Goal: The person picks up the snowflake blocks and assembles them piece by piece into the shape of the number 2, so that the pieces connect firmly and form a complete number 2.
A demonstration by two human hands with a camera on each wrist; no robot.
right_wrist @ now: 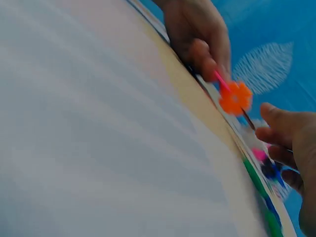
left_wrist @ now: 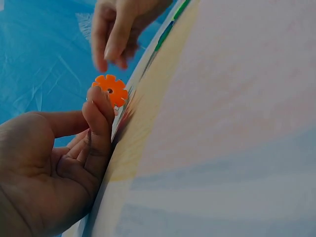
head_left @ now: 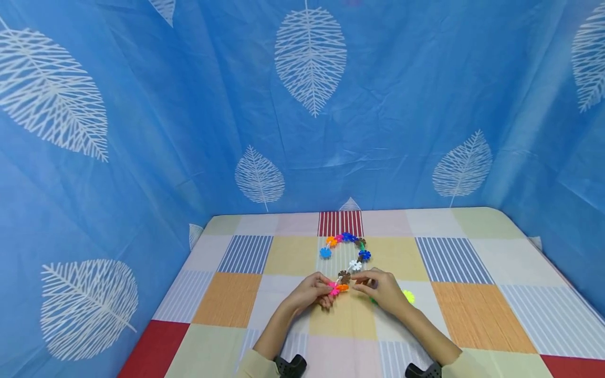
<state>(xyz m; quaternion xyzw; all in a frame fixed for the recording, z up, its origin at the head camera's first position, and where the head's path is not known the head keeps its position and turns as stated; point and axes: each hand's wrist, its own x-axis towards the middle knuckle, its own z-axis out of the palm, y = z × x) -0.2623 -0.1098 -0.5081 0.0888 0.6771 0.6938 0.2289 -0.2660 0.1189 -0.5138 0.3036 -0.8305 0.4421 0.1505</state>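
Observation:
My left hand [head_left: 309,290] pinches a pink notched flower disc [head_left: 334,291] between thumb and fingers. Joined to it is an orange notched disc [head_left: 343,287], which shows face-on in the left wrist view [left_wrist: 112,90]. Just right of the orange disc, my right hand [head_left: 382,290] has its thumb and forefinger apart, with no disc plainly seen between them. Close by the left hand lies a brown disc [head_left: 344,276], then a white one [head_left: 355,265]. From there a curved chain of joined discs runs away to a light blue disc [head_left: 325,252].
Beside the right forearm lies a yellow disc [head_left: 408,297]. Green and blue pieces [left_wrist: 167,33] lie under the right hand, mostly hidden in the head view. A patchwork cloth [head_left: 227,302] covers the table. Blue leaf-print curtains [head_left: 392,105] enclose its back and sides.

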